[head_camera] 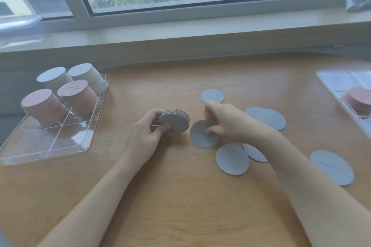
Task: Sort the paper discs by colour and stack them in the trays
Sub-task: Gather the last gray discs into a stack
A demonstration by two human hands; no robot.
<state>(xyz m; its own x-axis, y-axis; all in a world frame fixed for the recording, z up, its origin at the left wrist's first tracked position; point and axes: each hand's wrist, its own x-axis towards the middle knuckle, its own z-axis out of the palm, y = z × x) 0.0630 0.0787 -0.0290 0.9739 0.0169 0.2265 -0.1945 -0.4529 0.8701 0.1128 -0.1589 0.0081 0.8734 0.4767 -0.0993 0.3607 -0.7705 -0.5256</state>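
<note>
My left hand (149, 132) is curled round a bundle of grey discs (175, 120), held tilted on edge just above the middle of the worktop (160, 206); my right hand (222, 121) pinches a single grey disc (201, 136) that sits immediately to the right of that bundle, nearly touching it. I judge the coming move turns on that small gap: the single disc lies right of the bundle, and the right hand is the nearer to it. Further grey discs (232, 159) lie loose towards the right edge, while the tray (50, 146) with pink stacks (77, 96) stands near the left edge.
</note>
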